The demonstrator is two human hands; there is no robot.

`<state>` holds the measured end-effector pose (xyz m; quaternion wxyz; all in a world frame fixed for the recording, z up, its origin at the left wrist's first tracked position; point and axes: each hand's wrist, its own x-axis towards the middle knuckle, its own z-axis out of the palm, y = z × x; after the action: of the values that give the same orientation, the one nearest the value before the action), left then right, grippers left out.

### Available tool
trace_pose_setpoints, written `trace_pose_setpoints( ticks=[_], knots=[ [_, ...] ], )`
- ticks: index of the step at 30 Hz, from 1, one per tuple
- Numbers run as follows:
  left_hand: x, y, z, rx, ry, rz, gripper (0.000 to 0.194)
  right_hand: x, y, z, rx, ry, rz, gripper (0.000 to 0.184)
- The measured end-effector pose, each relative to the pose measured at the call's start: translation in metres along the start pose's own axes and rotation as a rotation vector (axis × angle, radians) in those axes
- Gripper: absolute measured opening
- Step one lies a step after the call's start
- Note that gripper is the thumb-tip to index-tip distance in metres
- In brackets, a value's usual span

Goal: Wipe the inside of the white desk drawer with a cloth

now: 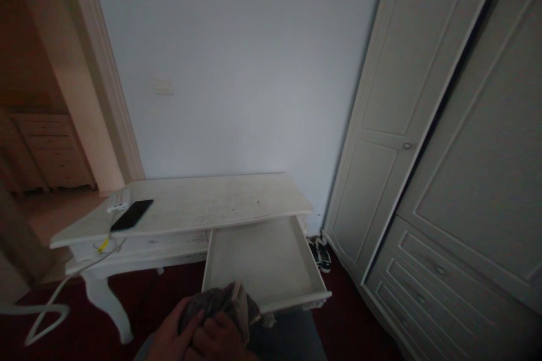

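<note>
At the bottom of the head view, a bunched grey cloth [217,298] with a paler strip on its right side is between my two hands. My left hand [173,331] grips its left side, the thumb lying along the fabric. Lower and to the right, my right hand [218,341] has its fingers curled against the same cloth. Just beyond them is a pulled-out white drawer [262,264], its pale bottom showing. The cloth overlaps the drawer's front left corner in view; whether it touches is unclear.
The drawer belongs to a white table [203,203] against the wall. A dark phone [132,215] lies at its left beside a white power strip [119,199], and a white cable [70,277] hangs down. Black shoes [322,256] stand right of the drawer, near a tall wardrobe [381,180].
</note>
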<state>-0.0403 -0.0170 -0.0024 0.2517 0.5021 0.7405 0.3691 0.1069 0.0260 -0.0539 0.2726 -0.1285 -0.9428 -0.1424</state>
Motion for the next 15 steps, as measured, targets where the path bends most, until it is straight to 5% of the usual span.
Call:
trace_pose_setpoints(
  ticks=[3,7,12,15],
  knots=[
    [0.013,-0.004,-0.009,-0.175,0.077,0.075,0.052,0.013,0.003,-0.007,0.007,-0.032,0.079,0.020],
    [0.043,-0.020,-0.006,-0.222,0.204,0.018,0.057,0.014,0.024,-0.037,0.133,-0.093,0.165,0.058],
    [0.053,-0.034,0.006,-0.109,0.220,0.008,0.062,-0.044,0.065,-0.078,0.314,-0.194,0.364,0.077],
    [0.036,-0.028,0.009,0.170,0.295,0.137,0.071,-0.079,0.079,-0.089,0.292,-0.380,0.579,0.066]
  ],
)
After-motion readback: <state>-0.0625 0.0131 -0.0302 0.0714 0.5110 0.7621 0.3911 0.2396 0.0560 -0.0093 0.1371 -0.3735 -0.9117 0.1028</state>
